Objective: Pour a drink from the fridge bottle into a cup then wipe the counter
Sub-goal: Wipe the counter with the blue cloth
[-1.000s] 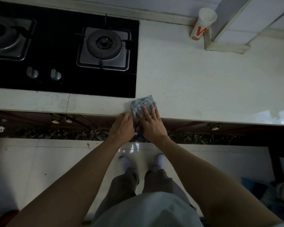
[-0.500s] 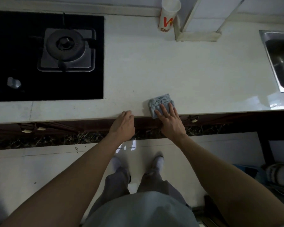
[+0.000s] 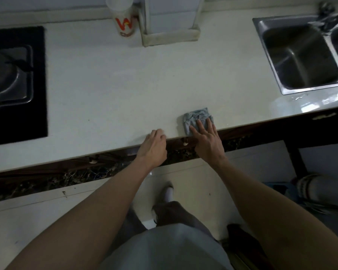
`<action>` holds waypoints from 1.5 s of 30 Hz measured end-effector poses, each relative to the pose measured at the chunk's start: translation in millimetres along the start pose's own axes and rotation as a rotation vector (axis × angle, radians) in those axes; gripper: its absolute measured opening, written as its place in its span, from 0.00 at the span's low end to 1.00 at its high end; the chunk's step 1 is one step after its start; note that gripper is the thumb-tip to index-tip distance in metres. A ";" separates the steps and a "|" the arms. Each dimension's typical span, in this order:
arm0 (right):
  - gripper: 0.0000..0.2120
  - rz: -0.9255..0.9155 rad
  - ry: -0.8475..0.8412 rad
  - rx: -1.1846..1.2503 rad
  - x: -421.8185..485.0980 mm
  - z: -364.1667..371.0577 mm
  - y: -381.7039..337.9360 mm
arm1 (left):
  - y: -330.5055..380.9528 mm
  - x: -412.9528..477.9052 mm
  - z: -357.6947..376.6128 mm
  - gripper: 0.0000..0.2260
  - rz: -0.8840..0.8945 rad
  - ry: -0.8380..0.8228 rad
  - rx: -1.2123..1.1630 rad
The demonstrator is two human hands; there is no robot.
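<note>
We log the wiping step. The grey-blue cloth (image 3: 197,117) lies bunched at the front edge of the pale worktop (image 3: 125,90), well apart from the steel sink (image 3: 300,55) to its right and the gas hob (image 3: 14,75) at far left. The right hand (image 3: 207,138) lies flat with spread fingers (image 3: 200,125) pressing on the cloth's near half, not clenched around it. The left hand (image 3: 153,147) rests at the worktop edge just beside the cloth, fingers loosely curled, holding nothing.

The paper cup (image 3: 124,18) stands upright at the back wall, touching or nearly touching a white box-like stand (image 3: 170,35).

Handling judgement: the cloth looks soft, light and limp, so it will fold under sideways load. We judge a flat palm over its centre better than a fingertip pinch, since edges would roll. The worktop looks glossy near the sink, possibly wet, so the cloth may slide easily there.
</note>
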State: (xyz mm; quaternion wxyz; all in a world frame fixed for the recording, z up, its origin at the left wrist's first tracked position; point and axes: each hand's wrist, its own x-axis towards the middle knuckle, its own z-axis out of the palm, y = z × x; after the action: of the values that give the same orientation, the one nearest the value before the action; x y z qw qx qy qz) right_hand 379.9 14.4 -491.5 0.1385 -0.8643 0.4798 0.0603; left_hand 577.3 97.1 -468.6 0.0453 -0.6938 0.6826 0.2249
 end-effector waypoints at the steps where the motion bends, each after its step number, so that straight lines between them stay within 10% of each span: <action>1: 0.30 0.013 0.007 0.000 0.8 -2.3 11.4 | 12.4 7.7 -0.7 0.16 0.004 -0.001 0.004; 29: 0.33 0.504 -0.073 0.040 197.1 -74.2 132.0 | 47.1 148.1 -40.0 0.24 0.104 -0.088 0.088; 45: 0.30 -0.252 -0.140 0.039 232.6 -65.8 1.8 | 33.5 151.1 -35.3 0.25 0.140 -0.124 0.023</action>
State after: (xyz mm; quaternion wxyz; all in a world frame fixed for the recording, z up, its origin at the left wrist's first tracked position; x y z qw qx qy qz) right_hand 500.3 -195.1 -484.2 0.1948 -0.9085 0.3577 0.0935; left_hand 548.6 -58.2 -485.4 0.0797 -0.6287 0.7277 0.2624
